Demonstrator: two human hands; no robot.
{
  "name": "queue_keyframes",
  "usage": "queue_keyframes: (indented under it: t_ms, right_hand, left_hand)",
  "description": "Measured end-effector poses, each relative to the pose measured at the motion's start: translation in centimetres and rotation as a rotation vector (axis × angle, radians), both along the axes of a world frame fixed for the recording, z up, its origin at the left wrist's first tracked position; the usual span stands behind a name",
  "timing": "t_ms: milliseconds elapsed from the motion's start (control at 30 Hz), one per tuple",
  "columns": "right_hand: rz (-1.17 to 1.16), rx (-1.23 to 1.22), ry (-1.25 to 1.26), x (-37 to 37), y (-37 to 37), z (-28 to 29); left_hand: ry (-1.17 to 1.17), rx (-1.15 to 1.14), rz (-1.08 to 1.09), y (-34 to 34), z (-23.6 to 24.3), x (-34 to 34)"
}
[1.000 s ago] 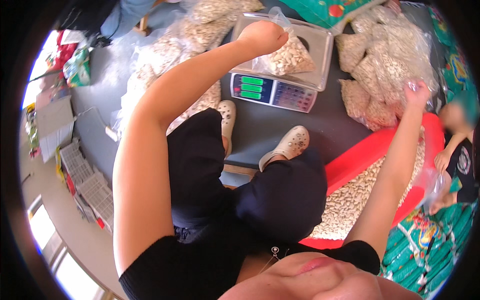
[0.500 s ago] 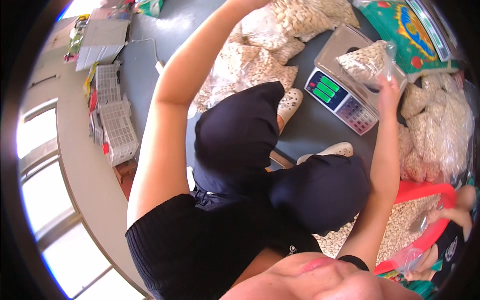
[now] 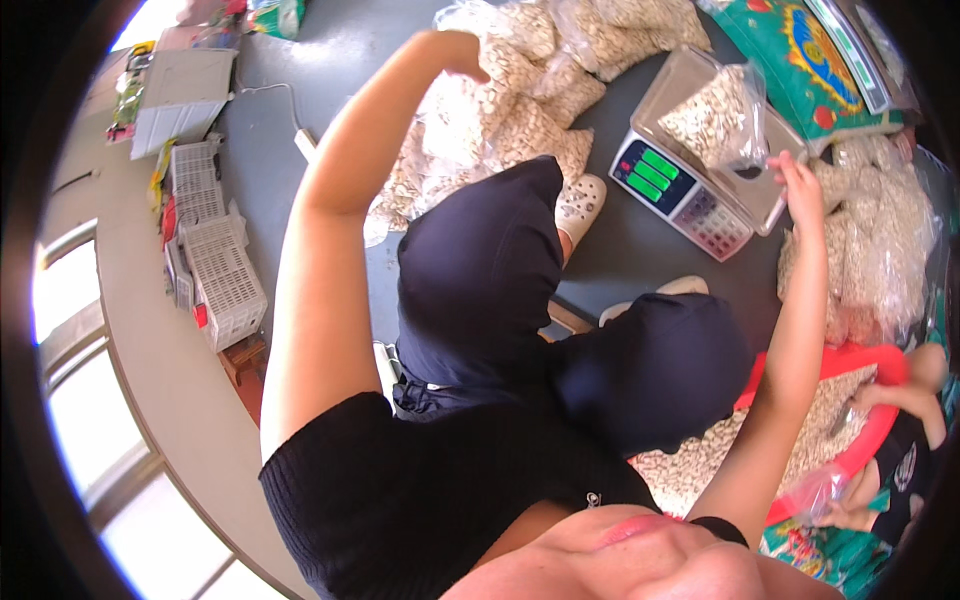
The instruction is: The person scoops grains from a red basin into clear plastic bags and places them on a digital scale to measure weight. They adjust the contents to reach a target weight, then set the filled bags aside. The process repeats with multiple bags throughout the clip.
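A clear plastic bag of pale, nut-like pieces lies on the metal pan of a digital scale with lit green digits. Just beside the bag's loose end, over the near right edge of the pan, is my right hand, its fingers apart and nothing held. My left hand hangs bent at the wrist above a heap of filled bags; its fingers point downward, partly hidden, with nothing visible in them. Whether it touches a bag, I cannot tell.
Right of my knees stands a red tub of loose pale pieces, where another person's hand reaches in. More filled bags and a green printed sack lie around the scale. White crates line the left wall.
My right hand has let go of the bag and drawn back toward me; the bag now rests flatter on the scale. My left hand has come lower, into view over the heap.
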State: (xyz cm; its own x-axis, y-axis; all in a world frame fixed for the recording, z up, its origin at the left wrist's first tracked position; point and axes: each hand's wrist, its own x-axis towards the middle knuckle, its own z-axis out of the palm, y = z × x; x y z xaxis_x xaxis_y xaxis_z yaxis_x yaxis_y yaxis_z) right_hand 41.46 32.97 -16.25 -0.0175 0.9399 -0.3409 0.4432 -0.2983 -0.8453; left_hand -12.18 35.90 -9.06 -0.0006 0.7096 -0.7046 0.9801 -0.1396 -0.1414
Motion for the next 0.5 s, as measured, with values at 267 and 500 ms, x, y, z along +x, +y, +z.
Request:
queue_keyframes:
  t_ms: [267,500]
  right_hand:
    - [-0.168,0.082,0.062,0.7,3.8,2.4]
    - [-0.062,0.207,-0.201,-2.3,9.0,-1.1]
  left_hand:
    - [-0.152,0.723,-0.439,3.4,10.2,15.1]
    - [-0.286,0.622,-0.678,6.1,1.9,26.1]
